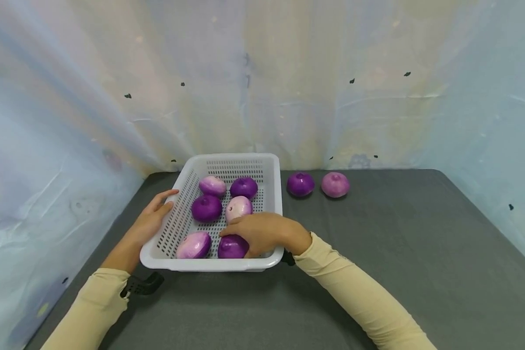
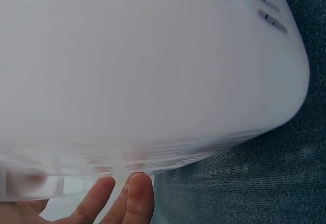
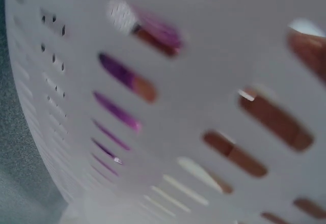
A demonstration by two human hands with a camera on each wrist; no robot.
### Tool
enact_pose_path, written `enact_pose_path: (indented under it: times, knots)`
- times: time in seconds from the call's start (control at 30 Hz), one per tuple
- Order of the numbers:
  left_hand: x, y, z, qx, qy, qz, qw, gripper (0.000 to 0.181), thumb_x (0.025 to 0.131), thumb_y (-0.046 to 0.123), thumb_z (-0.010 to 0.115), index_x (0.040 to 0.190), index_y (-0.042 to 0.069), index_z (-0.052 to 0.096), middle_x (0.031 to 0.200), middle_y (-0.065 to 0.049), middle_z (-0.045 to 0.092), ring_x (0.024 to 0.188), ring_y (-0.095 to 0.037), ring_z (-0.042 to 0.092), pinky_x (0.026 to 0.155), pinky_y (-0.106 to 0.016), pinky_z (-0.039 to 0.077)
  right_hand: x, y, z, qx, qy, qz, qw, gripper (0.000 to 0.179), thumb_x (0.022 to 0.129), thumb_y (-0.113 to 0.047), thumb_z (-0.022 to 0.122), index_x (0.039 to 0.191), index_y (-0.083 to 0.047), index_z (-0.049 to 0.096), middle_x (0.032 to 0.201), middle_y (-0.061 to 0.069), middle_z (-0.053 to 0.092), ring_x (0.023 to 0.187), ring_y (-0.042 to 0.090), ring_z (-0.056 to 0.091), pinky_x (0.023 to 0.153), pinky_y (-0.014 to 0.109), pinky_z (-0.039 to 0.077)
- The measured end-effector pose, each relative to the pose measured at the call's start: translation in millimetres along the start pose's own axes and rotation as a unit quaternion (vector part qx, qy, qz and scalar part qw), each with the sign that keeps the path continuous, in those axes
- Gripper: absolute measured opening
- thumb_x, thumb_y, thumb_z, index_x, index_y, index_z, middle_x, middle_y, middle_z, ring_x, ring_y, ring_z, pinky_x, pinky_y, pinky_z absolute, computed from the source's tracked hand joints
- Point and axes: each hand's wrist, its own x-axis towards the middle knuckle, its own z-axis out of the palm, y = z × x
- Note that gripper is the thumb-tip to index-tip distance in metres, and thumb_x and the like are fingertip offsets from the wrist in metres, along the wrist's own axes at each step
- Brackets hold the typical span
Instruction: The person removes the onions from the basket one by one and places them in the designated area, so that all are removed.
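Note:
My right hand (image 1: 262, 233) reaches over the right side of a white slotted plastic basket (image 1: 273, 184) and grips a dark purple onion (image 1: 233, 247) in its front part, fingers curled over the top. To the left of that onion lies a pale pink-purple onion (image 1: 194, 245). My left hand (image 1: 150, 218) is at the basket's left side, its straight fingers (image 2: 138, 196) touching the outer wall. Farther back in the basket are a whitish onion (image 1: 238, 208), dark onions (image 1: 206, 208) (image 1: 243, 187) and a pink-white onion (image 1: 212, 185). In the right wrist view the slotted basket wall (image 3: 178, 81) partly hides the hand.
Two more onions, one dark purple (image 1: 300, 184) and one lighter pink-purple (image 1: 335, 184), sit on the dark grey tabletop (image 1: 398, 253) right of the basket. A pale patterned plastic curtain (image 1: 288, 87) hangs behind the table and along its sides.

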Motion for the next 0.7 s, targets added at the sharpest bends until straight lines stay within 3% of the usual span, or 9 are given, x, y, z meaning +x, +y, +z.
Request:
enact_pose_path:
  times: [0.17, 0.33, 0.4, 0.47, 0.7]
  knots:
    - [0.1, 1.7, -0.1, 0.004, 0.0, -0.001, 1.0, 0.05, 0.11, 0.035, 0.029, 0.157, 0.025, 0.018, 0.159, -0.029, 0.028, 0.128, -0.044, 0.052, 0.089, -0.05, 0.057, 0.1, 1, -4, 0.028, -0.006, 0.011, 0.9995, 0.078, 0.077, -0.039, 0.086, 0.145, -0.026, 0.05, 0.137, -0.007, 0.059, 0.12, 0.011, 0.058, 0.106, 0.031, 0.047]
    - [-1.7, 1.2, -2.5, 0.006, 0.002, 0.004, 1.0, 0.049, 0.109, 0.035, 0.03, 0.157, 0.025, 0.02, 0.157, -0.032, 0.03, 0.115, -0.027, 0.065, 0.084, -0.043, 0.06, -0.7, 2, -9, 0.04, -0.005, 0.013, 0.9991, 0.081, 0.077, -0.038, 0.086, 0.147, -0.027, 0.048, 0.144, -0.007, 0.055, 0.128, 0.013, 0.054, 0.11, 0.032, 0.044]
    - [-3.6, 0.9, -3.3, 0.007, 0.003, 0.004, 1.0, 0.05, 0.109, 0.035, 0.031, 0.157, 0.024, 0.02, 0.156, -0.032, 0.03, 0.11, -0.021, 0.067, 0.082, -0.041, 0.06, -3.3, 4, -13, 0.051, 0.004, 0.01, 0.9986, 0.081, 0.076, -0.038, 0.086, 0.147, -0.026, 0.048, 0.144, -0.007, 0.055, 0.129, 0.012, 0.053, 0.11, 0.032, 0.044]
    - [-4.9, 1.6, -3.4, 0.013, 0.005, 0.001, 0.9999, 0.05, 0.109, 0.035, 0.031, 0.157, 0.024, 0.019, 0.156, -0.032, 0.03, 0.111, -0.023, 0.067, 0.082, -0.042, 0.06, -8.5, 6, -20, 0.063, 0.019, 0.011, 0.9978, 0.081, 0.076, -0.038, 0.087, 0.146, -0.024, 0.049, 0.145, -0.006, 0.055, 0.129, 0.012, 0.053, 0.11, 0.032, 0.044]
    - [-1.9, 3.6, 0.0, 0.024, 0.002, 0.001, 0.9997, 0.052, 0.109, 0.036, 0.032, 0.157, 0.023, 0.018, 0.156, -0.032, 0.031, 0.108, -0.019, 0.067, 0.081, -0.038, 0.06, -37.1, 27, -43, 0.105, 0.075, 0.055, 0.9901, 0.08, 0.076, -0.04, 0.086, 0.147, -0.028, 0.048, 0.152, -0.004, 0.048, 0.137, 0.013, 0.047, 0.11, 0.034, 0.045]
